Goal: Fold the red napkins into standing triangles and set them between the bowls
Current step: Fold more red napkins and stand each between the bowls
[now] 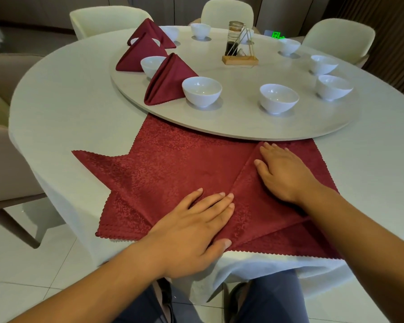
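While three folded napkins (167, 82) are standing among bowls (202, 90) at upper left, the left grip (194, 229) and right grip (287, 173), fingers straight, are pressing a part-folded napkin (173, 164) flat on the table (68, 101) at lower centre.

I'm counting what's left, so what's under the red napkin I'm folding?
At least one more flat red napkin, its corner poking out left, on the white tablecloth. How many lie beneath is covered.

Both forearms reach forward, left hand (191, 227) and right hand (282, 173) flat, fingers (222, 201) straight.
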Motion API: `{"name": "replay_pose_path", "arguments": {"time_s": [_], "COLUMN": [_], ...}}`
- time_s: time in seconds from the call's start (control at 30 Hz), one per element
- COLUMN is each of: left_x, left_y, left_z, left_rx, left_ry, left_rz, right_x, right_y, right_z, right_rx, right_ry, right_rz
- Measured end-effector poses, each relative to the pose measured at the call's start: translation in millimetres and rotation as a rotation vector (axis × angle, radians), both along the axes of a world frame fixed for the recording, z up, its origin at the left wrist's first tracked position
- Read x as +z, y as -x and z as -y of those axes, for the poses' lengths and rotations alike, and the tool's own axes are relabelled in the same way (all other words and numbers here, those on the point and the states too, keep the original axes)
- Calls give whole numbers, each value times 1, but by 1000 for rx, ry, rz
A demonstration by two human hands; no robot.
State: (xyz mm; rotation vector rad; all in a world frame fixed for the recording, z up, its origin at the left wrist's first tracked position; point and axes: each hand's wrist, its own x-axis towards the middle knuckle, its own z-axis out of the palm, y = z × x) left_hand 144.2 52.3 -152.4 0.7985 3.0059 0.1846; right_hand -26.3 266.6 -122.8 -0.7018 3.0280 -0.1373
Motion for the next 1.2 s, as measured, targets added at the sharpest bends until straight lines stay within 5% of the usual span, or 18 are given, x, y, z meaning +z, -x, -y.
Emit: {"name": "replay_pose_path", "arguments": {"time_s": [0.13,0.23,0.43,0.63,0.73,0.83,1.0,1.2], "left_x": [-1,-3,-2,3,6,6,8,10], "left_y": [0,0,-1,1,3,6,5,-6], "left_z": [-1,-1,-1,1,2,4,9,29], "left_rx": [0,1,0,-13,-20,-17,-24,-115], "left_ry": [0,0,14,19,-27,-154,-398,-360], "left_rz": [-18,-35,-26,38,96,127,46,-2], "right_x": [5,-15,-31,-26,-20,-19,-25,-29], "right_y": [-82,-133,-113,-106,-109,-118,-128,-128], "right_z": [5,3,-44,-62,-53,-37,-18,-28], "right_rx": [155,218,-58,-77,-79,37,279,291], "right_ry": [186,52,62,-13,30,300,446,422], "right_rz": [29,92,50,78,-85,-302,-89,-54]}}
